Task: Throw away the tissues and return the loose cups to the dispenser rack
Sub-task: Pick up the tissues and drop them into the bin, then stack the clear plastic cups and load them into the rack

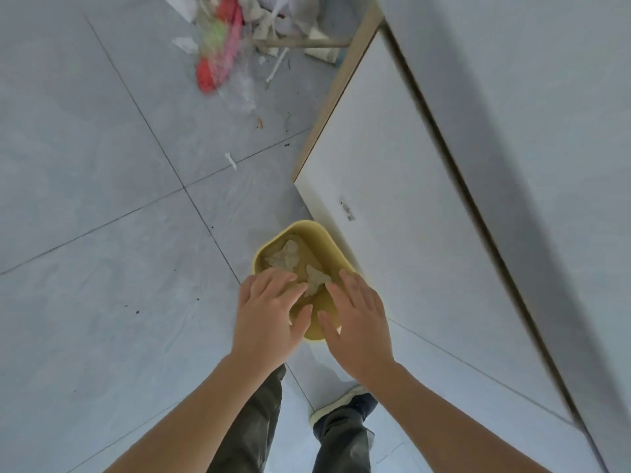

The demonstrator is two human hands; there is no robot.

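A small yellow waste bin [317, 233] stands on the grey tiled floor beside a white cabinet. Crumpled tissues [285, 257] lie inside it, and one more tissue [316, 279] sits just past my fingertips, between both hands. My left hand [269, 308] hovers over the bin's near rim with fingers spread, holding nothing. My right hand [356, 312] is beside it, also spread and empty. No cups or dispenser rack are in view.
A white cabinet panel [392, 199] with a wooden edge rises right of the bin. A heap of litter with red and green plastic [218, 52] lies on the floor far ahead. My legs and a shoe [345, 404] are below.
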